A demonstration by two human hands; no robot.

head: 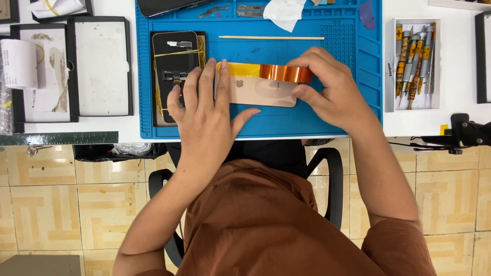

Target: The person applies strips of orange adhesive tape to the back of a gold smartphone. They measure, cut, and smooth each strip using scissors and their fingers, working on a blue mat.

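Note:
A gold phone lies back-up on the blue work mat. My left hand rests flat on its left end, the fingertips pinning down the free end of an amber tape strip. Over the phone's upper right edge, my right hand grips the amber tape roll, and the strip runs stretched between both hands along the phone's top edge. To the left on the mat lies a second, opened phone with rubber bands around it, partly under my left fingers.
A thin wooden stick and a white tissue lie at the back of the mat. At the right stands a white tray of screwdrivers. Black-framed trays sit at the left. Below are an office chair and tiled floor.

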